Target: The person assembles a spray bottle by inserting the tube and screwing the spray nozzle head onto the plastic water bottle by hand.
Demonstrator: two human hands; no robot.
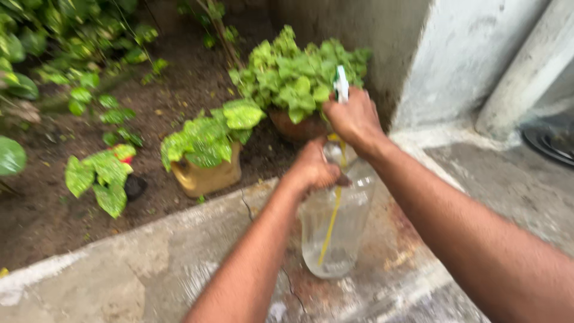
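**Spray bottle getting its top turned, both hands busy**

Spray bottle standing on the grey concrete ledge, clear, with a little water at the bottom and a yellow tube running down inside. Left hand wrapping tight around the neck, fingers closed on the bottle. Right hand sitting just above that grip, closed around the white spray top, only the tip poking out over the knuckles.

Looking like twisting the top at the neck. Doing it well: keeping the lower grip firm so the bottle is not spinning, keeping the bottle straight up so no water is tipping out, turning the top gently, keeping the tube straight and not bending it.

Beyond both hands, leafy plant in a brown clay pot. Off to the left of the grip, spotted green plant in a yellow pot, sitting on dark soil.
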